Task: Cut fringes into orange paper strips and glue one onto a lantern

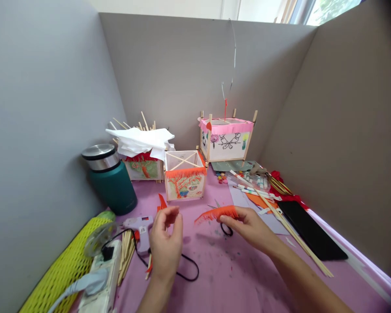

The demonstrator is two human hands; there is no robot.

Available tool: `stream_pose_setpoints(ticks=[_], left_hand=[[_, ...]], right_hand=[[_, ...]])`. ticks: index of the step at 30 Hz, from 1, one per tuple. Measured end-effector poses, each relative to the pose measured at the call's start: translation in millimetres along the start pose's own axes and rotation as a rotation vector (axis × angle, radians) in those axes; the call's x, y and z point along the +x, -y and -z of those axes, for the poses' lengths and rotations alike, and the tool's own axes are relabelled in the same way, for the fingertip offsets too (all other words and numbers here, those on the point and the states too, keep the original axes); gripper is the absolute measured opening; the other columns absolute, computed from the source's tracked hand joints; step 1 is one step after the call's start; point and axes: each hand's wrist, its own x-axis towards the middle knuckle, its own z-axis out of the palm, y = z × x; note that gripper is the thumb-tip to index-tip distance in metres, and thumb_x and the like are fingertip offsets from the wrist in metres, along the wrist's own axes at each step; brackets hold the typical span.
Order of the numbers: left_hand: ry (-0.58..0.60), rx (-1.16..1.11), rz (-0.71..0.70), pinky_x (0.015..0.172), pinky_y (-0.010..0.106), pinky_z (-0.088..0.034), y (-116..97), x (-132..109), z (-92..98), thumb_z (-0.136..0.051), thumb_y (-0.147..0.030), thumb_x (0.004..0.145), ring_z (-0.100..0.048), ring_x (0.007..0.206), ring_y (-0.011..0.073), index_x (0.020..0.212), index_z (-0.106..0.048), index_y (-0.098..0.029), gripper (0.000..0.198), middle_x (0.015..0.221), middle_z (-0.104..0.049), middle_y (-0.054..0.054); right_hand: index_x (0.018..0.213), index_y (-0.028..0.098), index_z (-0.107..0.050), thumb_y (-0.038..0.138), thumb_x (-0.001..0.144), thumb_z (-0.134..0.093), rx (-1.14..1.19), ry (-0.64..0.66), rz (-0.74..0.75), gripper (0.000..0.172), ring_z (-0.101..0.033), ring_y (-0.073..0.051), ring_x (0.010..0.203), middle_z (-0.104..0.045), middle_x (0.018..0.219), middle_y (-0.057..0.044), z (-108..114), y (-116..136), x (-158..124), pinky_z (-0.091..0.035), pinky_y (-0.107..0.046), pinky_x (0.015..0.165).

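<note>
My right hand [247, 226] pinches an orange fringed paper strip [215, 213] by one end, its cut fringe hanging downward. My left hand [166, 237] is raised to the left of the strip, fingers curled and apart from the thumb, with nothing visible between them. Behind both hands stands a small box lantern [185, 184] with a wooden stick frame, a tree drawing and orange fringe along its top edge. Scissors [226, 229] lie on the table, partly hidden by the strip and my right hand. A lilac glue gun [142, 228] rests left of my left hand.
A teal bottle [112, 187] and power strip [101, 269] stand at left. Behind are a lantern under white paper [141, 141] and a pink-trimmed lantern [228, 141] with a wire. Markers [250, 190], wooden sticks [293, 230] and a black phone [313, 230] lie right. Grey partitions enclose the table.
</note>
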Motion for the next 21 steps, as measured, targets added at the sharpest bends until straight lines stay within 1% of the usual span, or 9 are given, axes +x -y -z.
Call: stream_pose_setpoints(ticks=[2,5,7,8,10,13,16,19,21], left_hand=[[0.075,0.010,-0.024,0.090,0.033,-0.043,-3,-6,-1.1,-0.063,-0.031,0.079,-0.059,0.096,0.0205,0.096,-0.064,-0.020,0.021,0.102,-0.063,0.007],[0.359,-0.220,0.151,0.090,0.033,-0.046,-6,-13,-7.4,-0.068,-0.031,0.076,-0.057,0.107,0.0224,0.110,-0.060,-0.020,0.036,0.115,-0.062,0.009],[0.434,-0.397,0.269,0.090,0.032,-0.047,-7,-15,-11.2,-0.070,-0.030,0.074,-0.059,0.107,0.0217,0.107,-0.061,-0.018,0.036,0.113,-0.064,0.009],[0.413,-0.483,0.327,0.090,0.031,-0.047,-6,-14,-12.1,-0.071,-0.029,0.074,-0.061,0.104,0.0210,0.104,-0.062,-0.018,0.033,0.109,-0.066,0.009],[0.288,-0.658,0.452,0.087,0.031,-0.049,-3,-11,-11.7,-0.073,-0.026,0.073,-0.064,0.095,0.0197,0.093,-0.064,-0.016,0.024,0.097,-0.069,0.007],[0.135,-0.826,0.622,0.077,0.030,-0.054,0,-4,-7.7,-0.073,-0.019,0.071,-0.067,0.086,0.0201,0.082,-0.064,-0.014,0.015,0.085,-0.071,0.007],[0.108,-0.795,0.672,0.070,0.028,-0.055,0,1,-5.9,-0.070,-0.015,0.073,-0.068,0.087,0.0225,0.085,-0.066,-0.011,0.013,0.088,-0.072,0.012],[0.091,-0.772,0.629,0.070,0.028,-0.055,-2,0,-9.5,-0.068,-0.016,0.075,-0.068,0.089,0.0231,0.086,-0.067,-0.011,0.012,0.092,-0.072,0.013],[0.093,-0.767,0.605,0.072,0.028,-0.055,-3,-2,-13.3,-0.068,-0.016,0.074,-0.068,0.089,0.0223,0.085,-0.067,-0.011,0.011,0.092,-0.072,0.012]], right_hand=[[0.093,0.020,-0.069,0.035,0.090,-0.051,-0.190,-0.059,0.163,0.024,-0.057,-0.018,0.076,-0.065,0.081,-0.005,-11,12,3,-0.045,-0.030,0.070],[0.094,0.018,-0.067,0.023,0.088,-0.051,-0.388,-0.066,0.400,0.018,-0.055,-0.021,0.086,-0.064,0.088,-0.008,-30,27,7,-0.044,-0.035,0.077],[0.098,0.017,-0.065,0.019,0.083,-0.056,-0.436,-0.021,0.477,0.018,-0.054,-0.023,0.091,-0.064,0.094,-0.009,-40,33,10,-0.045,-0.037,0.079],[0.100,0.017,-0.064,0.019,0.081,-0.059,-0.438,0.005,0.504,0.020,-0.054,-0.023,0.093,-0.064,0.098,-0.009,-44,33,11,-0.045,-0.038,0.081],[0.105,0.019,-0.062,0.023,0.082,-0.061,-0.395,0.045,0.553,0.023,-0.055,-0.023,0.097,-0.064,0.104,-0.008,-46,31,12,-0.045,-0.039,0.085],[0.106,0.022,-0.062,0.022,0.088,-0.055,-0.262,-0.004,0.571,0.019,-0.056,-0.020,0.100,-0.064,0.107,-0.007,-39,21,12,-0.044,-0.036,0.089],[0.106,0.023,-0.061,0.026,0.089,-0.056,-0.175,-0.101,0.419,0.018,-0.055,-0.020,0.102,-0.061,0.110,-0.007,-29,10,12,-0.045,-0.034,0.087],[0.106,0.023,-0.059,0.035,0.081,-0.066,-0.121,-0.009,0.229,0.028,-0.058,-0.019,0.092,-0.063,0.105,-0.005,-25,5,12,-0.047,-0.029,0.075],[0.098,0.022,-0.061,0.036,0.078,-0.068,-0.109,0.048,0.159,0.025,-0.059,-0.017,0.080,-0.065,0.093,-0.002,-26,2,11,-0.045,-0.027,0.066]])
